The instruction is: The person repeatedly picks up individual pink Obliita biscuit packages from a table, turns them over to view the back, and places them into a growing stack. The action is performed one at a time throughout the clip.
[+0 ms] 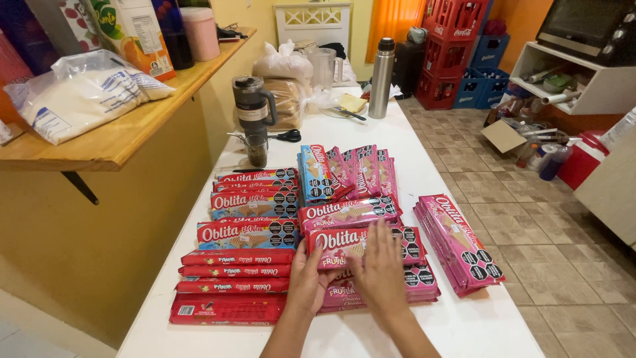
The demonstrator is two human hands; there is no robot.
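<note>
my left hand (306,282) grips pink wafer pack (361,244) edge | my right hand (383,270) flat on it, fingers open (red packs (233,272) beside) | white surface (424,159)

The single head-worn camera is looking down and forward along the long white rectangular tabletop (424,166) from its near edge, sitting close above the near end (the far edge is lying farther off). It is also taking in the brown tiled floor (530,219) beyond the tabletop's right edge.
</note>
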